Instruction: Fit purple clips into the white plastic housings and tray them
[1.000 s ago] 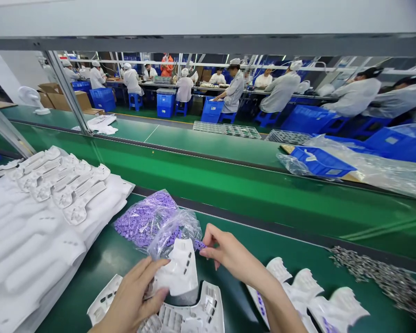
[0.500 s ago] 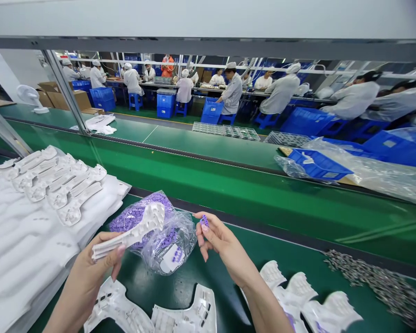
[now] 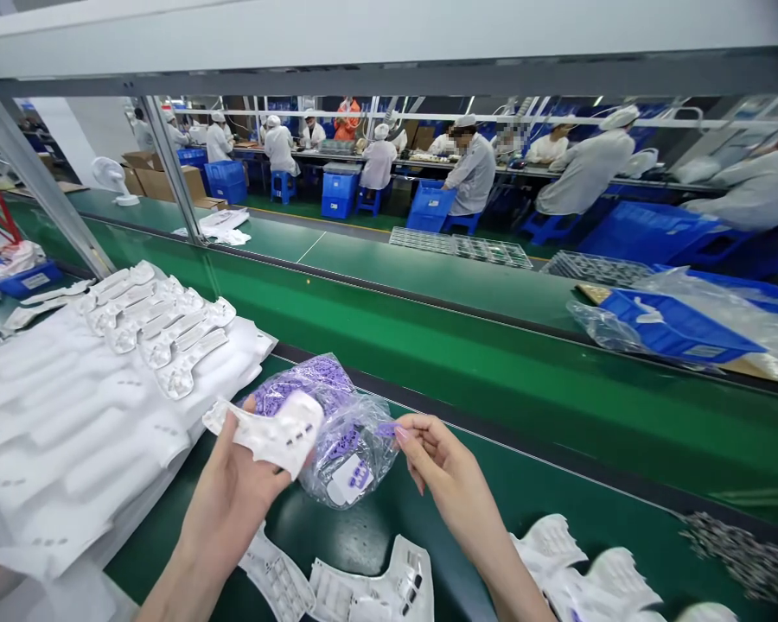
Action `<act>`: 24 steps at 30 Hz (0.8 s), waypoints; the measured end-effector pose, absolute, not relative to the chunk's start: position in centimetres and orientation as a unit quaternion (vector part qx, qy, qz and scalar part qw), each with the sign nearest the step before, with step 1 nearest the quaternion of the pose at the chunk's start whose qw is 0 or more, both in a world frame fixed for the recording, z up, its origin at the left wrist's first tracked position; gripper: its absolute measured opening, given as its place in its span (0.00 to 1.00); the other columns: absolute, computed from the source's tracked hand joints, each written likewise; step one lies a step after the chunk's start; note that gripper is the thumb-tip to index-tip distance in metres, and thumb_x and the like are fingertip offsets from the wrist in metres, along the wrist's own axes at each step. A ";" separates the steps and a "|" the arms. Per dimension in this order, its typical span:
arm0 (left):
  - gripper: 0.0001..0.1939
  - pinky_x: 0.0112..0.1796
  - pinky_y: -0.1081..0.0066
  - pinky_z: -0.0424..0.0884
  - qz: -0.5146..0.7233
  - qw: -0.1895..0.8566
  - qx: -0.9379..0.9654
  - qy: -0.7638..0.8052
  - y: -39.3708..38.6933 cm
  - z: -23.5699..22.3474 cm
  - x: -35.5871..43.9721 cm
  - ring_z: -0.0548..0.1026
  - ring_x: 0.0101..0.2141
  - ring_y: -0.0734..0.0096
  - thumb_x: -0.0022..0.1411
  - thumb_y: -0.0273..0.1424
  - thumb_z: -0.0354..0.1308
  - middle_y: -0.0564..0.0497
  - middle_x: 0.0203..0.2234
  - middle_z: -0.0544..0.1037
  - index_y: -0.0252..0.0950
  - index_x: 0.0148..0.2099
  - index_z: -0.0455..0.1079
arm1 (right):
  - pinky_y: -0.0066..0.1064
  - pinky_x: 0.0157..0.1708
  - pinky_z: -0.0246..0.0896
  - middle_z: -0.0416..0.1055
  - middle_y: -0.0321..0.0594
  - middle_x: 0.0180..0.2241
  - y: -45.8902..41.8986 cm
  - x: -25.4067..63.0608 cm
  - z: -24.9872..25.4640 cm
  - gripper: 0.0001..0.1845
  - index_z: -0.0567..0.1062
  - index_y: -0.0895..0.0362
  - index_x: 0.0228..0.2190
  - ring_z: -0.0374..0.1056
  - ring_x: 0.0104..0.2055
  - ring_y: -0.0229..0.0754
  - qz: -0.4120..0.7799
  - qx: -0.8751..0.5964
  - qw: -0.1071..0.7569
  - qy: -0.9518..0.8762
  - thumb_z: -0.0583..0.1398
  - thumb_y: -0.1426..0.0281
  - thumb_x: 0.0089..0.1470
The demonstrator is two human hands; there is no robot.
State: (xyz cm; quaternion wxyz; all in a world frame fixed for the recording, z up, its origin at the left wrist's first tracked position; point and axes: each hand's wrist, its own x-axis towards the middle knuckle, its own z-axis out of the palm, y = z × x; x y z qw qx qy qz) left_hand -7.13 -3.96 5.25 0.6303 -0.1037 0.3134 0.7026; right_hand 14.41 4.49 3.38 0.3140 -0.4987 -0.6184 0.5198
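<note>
My left hand (image 3: 233, 492) grips a white plastic shell part (image 3: 269, 434), held up over the green bench. My right hand (image 3: 437, 466) pinches a small purple piece (image 3: 387, 428) between thumb and fingertips, close to the shell's right end. Just behind both hands lies a clear bag of purple pieces (image 3: 334, 423). More white shell parts (image 3: 369, 592) lie on the bench below my hands, and others (image 3: 589, 579) lie to the right.
A stack of white moulded trays (image 3: 71, 432) with several shells on top fills the left. A green conveyor belt (image 3: 467, 345) runs behind. Small metal parts (image 3: 739, 553) are heaped at right, beside a blue bin (image 3: 674, 324). Several people in white work at far benches.
My left hand turned the white shell and brought it nearer the right hand. My right hand came away from the bag with a purple piece pinched. The view shifted slightly right.
</note>
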 end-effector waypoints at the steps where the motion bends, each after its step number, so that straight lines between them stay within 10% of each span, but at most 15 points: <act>1: 0.21 0.49 0.43 0.63 0.690 0.641 -0.093 0.323 -4.0 5.6 -6.8 0.68 0.52 0.48 0.64 0.41 0.49 0.43 0.51 0.69 0.51 0.59 0.57 | 0.27 0.20 0.51 0.67 0.38 0.29 4.2 14.2 3.7 0.21 0.67 0.56 0.37 0.54 0.20 0.34 0.538 -0.495 0.315 -0.605 0.56 0.50 0.54; 7: 0.32 0.50 0.52 0.66 0.646 0.659 0.007 0.385 -4.5 6.8 -4.9 0.70 0.51 0.54 0.65 0.38 0.49 0.43 0.51 0.71 0.48 0.67 0.40 | 0.38 0.41 0.60 0.67 0.43 0.45 2.1 12.7 4.8 0.13 0.72 0.52 0.31 0.64 0.40 0.46 0.415 -0.476 0.336 -0.699 0.56 0.56 0.56; 10: 0.32 0.49 0.55 0.67 0.644 0.651 0.038 0.401 -4.7 6.9 -4.3 0.71 0.49 0.56 0.64 0.38 0.51 0.46 0.50 0.72 0.49 0.66 0.41 | 0.47 0.54 0.50 0.59 0.36 0.55 1.1 11.9 4.7 0.10 0.73 0.49 0.30 0.52 0.57 0.52 0.359 -0.440 0.292 -0.770 0.56 0.58 0.57; 24: 0.33 0.49 0.64 0.67 0.623 0.651 0.108 0.420 -5.2 7.1 -3.9 0.70 0.49 0.63 0.62 0.42 0.54 0.50 0.48 0.73 0.48 0.65 0.45 | 0.41 0.52 0.58 0.60 0.38 0.56 1.1 12.0 5.3 0.10 0.69 0.51 0.30 0.57 0.58 0.48 0.412 -0.401 0.192 -0.795 0.52 0.62 0.60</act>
